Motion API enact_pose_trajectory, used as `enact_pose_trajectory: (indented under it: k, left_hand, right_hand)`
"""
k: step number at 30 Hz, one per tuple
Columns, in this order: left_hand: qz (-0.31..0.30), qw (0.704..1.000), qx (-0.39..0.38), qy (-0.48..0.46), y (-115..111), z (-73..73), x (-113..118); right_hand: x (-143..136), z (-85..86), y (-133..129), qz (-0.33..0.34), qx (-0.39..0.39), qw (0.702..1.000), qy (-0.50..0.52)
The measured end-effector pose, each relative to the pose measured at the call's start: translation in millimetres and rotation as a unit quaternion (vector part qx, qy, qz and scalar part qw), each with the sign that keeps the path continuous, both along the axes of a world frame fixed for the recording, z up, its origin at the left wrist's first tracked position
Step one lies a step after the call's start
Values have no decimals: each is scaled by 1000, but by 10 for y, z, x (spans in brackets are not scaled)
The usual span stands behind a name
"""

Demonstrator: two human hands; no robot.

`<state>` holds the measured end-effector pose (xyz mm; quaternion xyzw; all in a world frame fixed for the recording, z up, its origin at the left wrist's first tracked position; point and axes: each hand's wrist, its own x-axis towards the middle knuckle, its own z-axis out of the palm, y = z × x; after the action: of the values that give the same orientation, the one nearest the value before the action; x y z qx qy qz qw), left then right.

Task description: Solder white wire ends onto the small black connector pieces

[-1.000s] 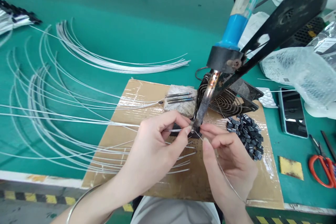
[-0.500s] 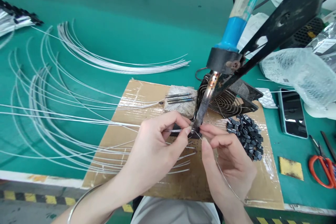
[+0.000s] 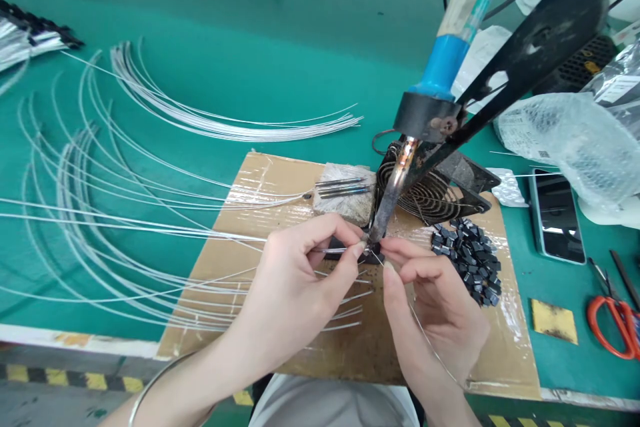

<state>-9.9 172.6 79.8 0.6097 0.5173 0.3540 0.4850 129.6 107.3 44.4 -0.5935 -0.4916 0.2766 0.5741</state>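
My left hand pinches white wires that run in from the left edge, their ends beneath the tip of a soldering iron. The blue-handled iron is fixed in a black metal stand and points down between my hands. In my right hand, thumb and fingers are closed on a thin strand of solder wire, its upper end at the iron's tip. A black block lies below the tip, partly covered by my fingers. The joint itself is too small to make out.
Cardboard covers the work spot. A small fan and a pile of black connectors stand to the right, then a phone, a yellow sponge and orange-handled scissors. Bundled white wires lie behind and left.
Hardly anything differs. Both hands hold their places at the iron's tip, and the camera view has shifted very slightly.
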Motion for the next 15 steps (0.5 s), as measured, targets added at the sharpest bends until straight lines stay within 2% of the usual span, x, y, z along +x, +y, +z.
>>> enact_pose_trajectory:
  k: [15]
  left_hand:
    - [-2,1000,6,13,-8,-14,-8]
  right_hand:
    - [-1,-1,-12,-9,10,1000,-28]
